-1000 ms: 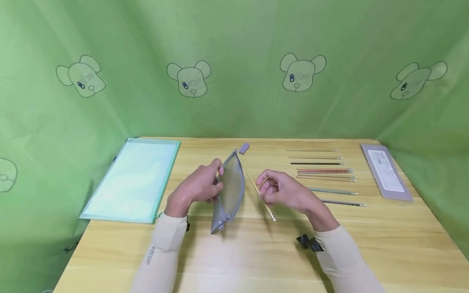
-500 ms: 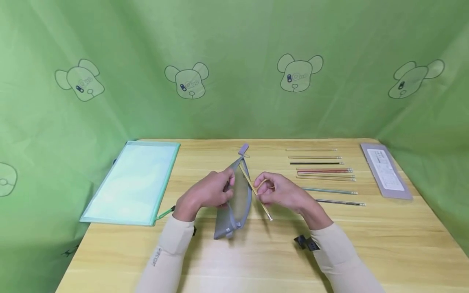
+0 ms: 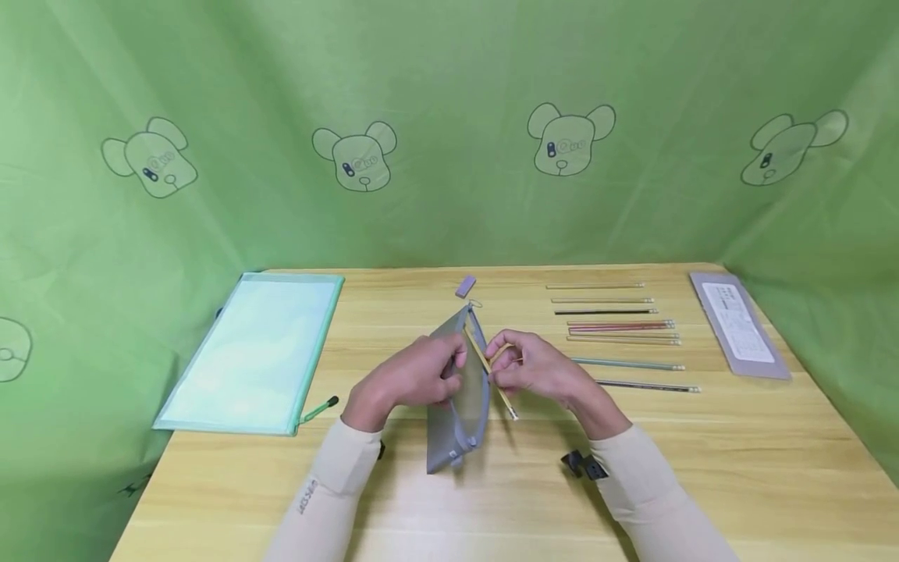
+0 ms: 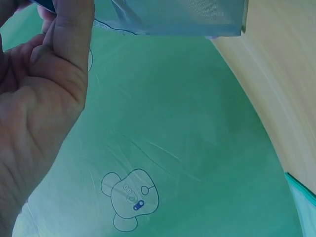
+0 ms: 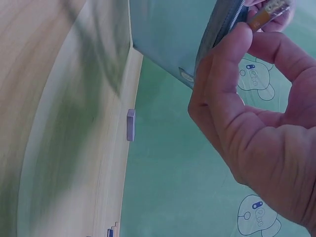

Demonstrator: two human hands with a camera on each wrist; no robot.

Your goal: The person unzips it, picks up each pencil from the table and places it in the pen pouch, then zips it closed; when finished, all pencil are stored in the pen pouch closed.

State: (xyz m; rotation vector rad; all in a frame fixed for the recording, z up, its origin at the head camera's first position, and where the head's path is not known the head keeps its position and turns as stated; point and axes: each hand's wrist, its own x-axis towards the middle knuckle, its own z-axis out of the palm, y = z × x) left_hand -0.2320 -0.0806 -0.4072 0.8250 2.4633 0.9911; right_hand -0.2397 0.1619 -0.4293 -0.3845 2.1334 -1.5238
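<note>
A grey zippered pouch (image 3: 442, 437) is held upright above the middle of the table, its mouth gaping toward the right. My left hand (image 3: 410, 378) pinches the pouch's near side. A yellow pencil (image 3: 502, 401) slants at the mouth, its far end inside and its eraser end toward me. My right hand (image 3: 541, 368) pinches that pencil between thumb and fingers. In the right wrist view the pencil's eraser end (image 5: 269, 15) sticks out beside the pouch's zipper (image 5: 234, 22). The left wrist view shows the pouch's lower corner (image 4: 212, 17) beyond my fingers.
Several pencils (image 3: 621, 328) lie in a spread row at the right. Beyond them is a flat lilac case (image 3: 765, 363) with a white label. A mint zip folder (image 3: 246, 351) lies at the left. A purple eraser (image 3: 465, 286) sits near the back edge.
My left hand and the pouch have shifted right and a little toward me. The pouch's mouth has come around the pencil's far end. My right hand has moved slightly left, still holding the pencil.
</note>
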